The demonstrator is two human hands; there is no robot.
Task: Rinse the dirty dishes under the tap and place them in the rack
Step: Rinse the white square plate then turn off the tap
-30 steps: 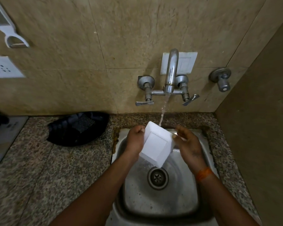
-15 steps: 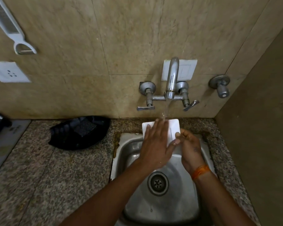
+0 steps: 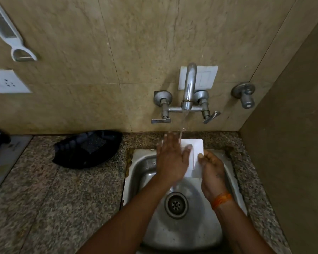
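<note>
Beige wall tiles back a steel sink point(image 3: 136, 180) where tap point(image 3: 189, 87) water hits a white square dish point(image 3: 196, 154) — left hand point(image 3: 171, 158) flat on it, fingers spread; right hand point(image 3: 210, 171) clamps its edge.

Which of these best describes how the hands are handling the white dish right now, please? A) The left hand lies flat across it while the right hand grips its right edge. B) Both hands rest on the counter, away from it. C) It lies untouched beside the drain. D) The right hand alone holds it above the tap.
A: the left hand is spread flat over the white dish under the stream, while the right hand grips its right edge.
</note>
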